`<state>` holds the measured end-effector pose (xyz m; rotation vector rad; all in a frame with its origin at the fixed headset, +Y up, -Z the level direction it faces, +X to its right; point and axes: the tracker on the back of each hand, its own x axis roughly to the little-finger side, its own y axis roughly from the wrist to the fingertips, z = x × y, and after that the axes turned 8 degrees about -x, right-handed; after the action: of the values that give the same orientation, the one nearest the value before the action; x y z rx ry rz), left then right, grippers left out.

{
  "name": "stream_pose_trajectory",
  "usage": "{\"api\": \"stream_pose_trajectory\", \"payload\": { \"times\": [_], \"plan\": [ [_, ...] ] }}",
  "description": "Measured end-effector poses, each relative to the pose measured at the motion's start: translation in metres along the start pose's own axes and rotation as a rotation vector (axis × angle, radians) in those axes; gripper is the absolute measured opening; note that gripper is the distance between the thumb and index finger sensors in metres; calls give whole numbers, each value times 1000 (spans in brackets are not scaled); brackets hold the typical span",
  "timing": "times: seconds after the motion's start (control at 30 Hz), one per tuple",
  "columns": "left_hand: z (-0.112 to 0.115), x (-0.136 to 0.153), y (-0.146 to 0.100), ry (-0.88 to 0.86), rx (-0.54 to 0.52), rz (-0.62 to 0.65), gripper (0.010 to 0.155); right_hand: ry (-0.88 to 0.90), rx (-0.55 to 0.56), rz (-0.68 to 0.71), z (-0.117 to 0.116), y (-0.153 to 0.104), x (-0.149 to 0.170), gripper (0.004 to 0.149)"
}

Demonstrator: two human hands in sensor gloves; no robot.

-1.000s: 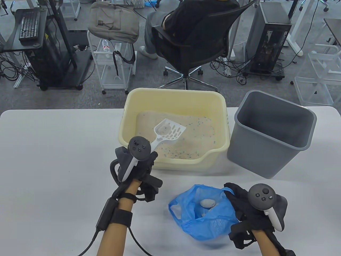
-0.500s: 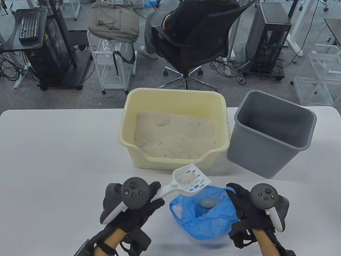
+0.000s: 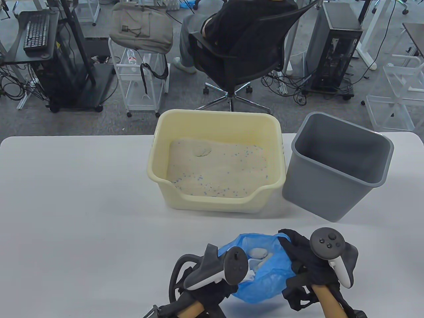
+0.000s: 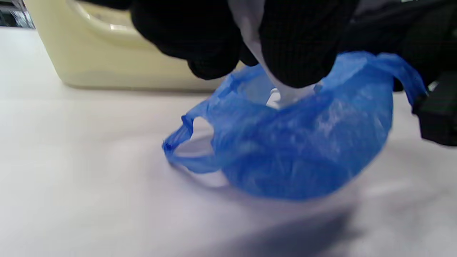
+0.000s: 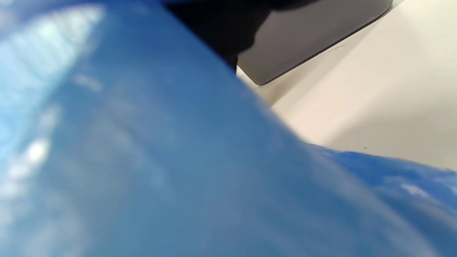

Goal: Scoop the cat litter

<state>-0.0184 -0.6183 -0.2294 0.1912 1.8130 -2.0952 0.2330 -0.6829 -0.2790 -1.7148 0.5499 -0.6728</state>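
A cream litter box (image 3: 217,123) with pale litter (image 3: 218,169) stands mid-table; a round clump (image 3: 202,151) lies in its far left part. A blue plastic bag (image 3: 265,276) sits open at the front, with a grey clump (image 3: 258,253) inside. My left hand (image 3: 212,288) grips the white scoop's handle (image 4: 251,39); the scoop (image 3: 253,265) is tipped down into the bag, its head mostly hidden. My right hand (image 3: 303,261) holds the bag's right edge. The bag fills the right wrist view (image 5: 142,160) and shows in the left wrist view (image 4: 296,142).
A grey waste bin (image 3: 338,165) stands right of the litter box, close to my right hand. The white table (image 3: 76,198) spreads to the left. An office chair (image 3: 241,56), carts and computer gear stand on the floor beyond the far edge.
My left hand lifted the scoop with a clump out of the litter box, carried it toward me to the bag, then turned it over into the bag. My right hand stayed on the bag.
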Motion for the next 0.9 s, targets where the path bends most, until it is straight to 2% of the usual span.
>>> {"api": "stream_pose_trajectory", "payload": {
  "times": [0.1,0.23,0.33,0.4,0.5,0.53,0.63,0.8,0.87,0.9],
  "plan": [
    [-18,0,0,29,81,-5,59,3,2,0,0,0,0,43],
    [-45,10,-7,94,91,-43,59,6,3,-3,1,1,1,43],
    [-72,27,-13,76,83,-125,59,6,8,-6,2,0,2,43],
    [-94,39,-14,77,58,-199,59,7,11,-8,3,0,2,43],
    [-125,61,-6,25,-73,-329,60,3,17,-9,3,0,2,43],
    [-129,67,0,-8,-107,-361,60,2,18,-9,3,0,2,43],
    [-130,82,37,-53,-149,-452,59,1,20,-11,3,-1,2,43],
    [-106,100,130,9,-55,-609,60,-10,23,-14,4,-1,2,43],
    [-93,107,172,30,24,-664,59,-14,28,-17,4,0,2,43],
    [-88,110,184,37,44,-680,59,-16,31,-19,5,0,2,43]
  ]
}}
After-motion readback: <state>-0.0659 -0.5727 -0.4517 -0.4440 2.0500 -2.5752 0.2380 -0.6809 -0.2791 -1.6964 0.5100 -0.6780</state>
